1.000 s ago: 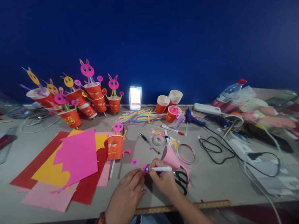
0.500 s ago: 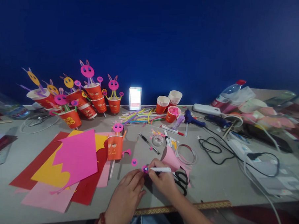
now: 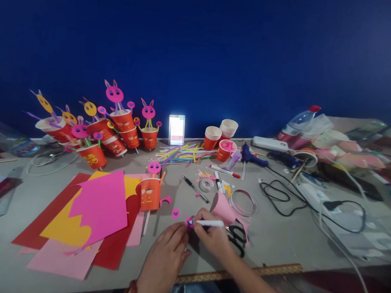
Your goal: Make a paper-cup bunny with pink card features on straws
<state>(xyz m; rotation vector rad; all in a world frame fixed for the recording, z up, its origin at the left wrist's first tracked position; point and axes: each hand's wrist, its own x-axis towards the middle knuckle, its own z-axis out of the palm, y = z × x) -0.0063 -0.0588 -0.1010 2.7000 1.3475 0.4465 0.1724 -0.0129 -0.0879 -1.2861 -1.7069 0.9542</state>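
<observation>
My right hand [image 3: 212,236] is closed around a white marker [image 3: 211,223], holding it almost level. Its tip rests on a small pink paper circle [image 3: 189,222] that carries a blue-purple mark. My left hand [image 3: 168,253] lies flat on the table, fingertips against the near edge of that circle and thumb apart. Just beyond the fingers is another pink paper circle [image 3: 175,213] with a blue heart on it. Black-handled scissors [image 3: 237,234] lie beside my right hand, partly hidden by it. A red paper cup [image 3: 150,194] with a pink rabbit face stands ahead to the left.
Coloured paper sheets [image 3: 102,203] overlap at left. Several rabbit cups [image 3: 120,119] stand behind them. Pipe cleaners [image 3: 182,152], stacked cups [image 3: 212,138] and a blue glue gun [image 3: 253,157] are at the back. A tape roll [image 3: 243,202], black cable [image 3: 279,193] and power strip [image 3: 335,217] are to the right.
Both hands stay in place around the small pink circle. The marker has shifted only very slightly in my right hand's grip.
</observation>
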